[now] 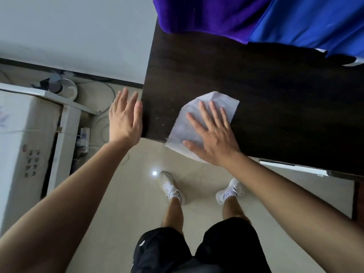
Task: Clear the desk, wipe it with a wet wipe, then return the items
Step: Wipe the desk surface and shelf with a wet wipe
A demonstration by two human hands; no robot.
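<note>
At the desk (266,85)'s near-left corner, a wet wipe (215,99), spread flat, creased at its far end, overhanging the near edge a little. Pressed down by the right hand (213,134): palm flat, all fingers straight and fanned, nothing gripped, heel of the hand past the near edge. Just off the left edge, the left hand (125,119), fingers straight and close together, holding nothing. Blurred, so cannot tell whether touching the edge or only beside it.

Along the far edge, a purple cloth (206,12) and a blue cloth (315,20) draped onto the dark top, side by side, both cut off by the frame. Something white peeking from under the blue one at the far right, too little visible to name. Pale specks on the dark wood between the left edge and the wipe. Under the near edge toward the right, a pale metal rail (291,166), partly cut off.

Left of the desk, on the floor: a white cabinet (19,134) with small marks on its face, unreadable. Behind it a small fan (66,87), blurred. Between cabinet and desk, what looks like a power strip (84,134) among loose cables. Below, 2 white shoes (171,186) on pale tile (128,194), black shorts (226,243), and 1 bright spot of reflected light (154,173) near the left shoe.
</note>
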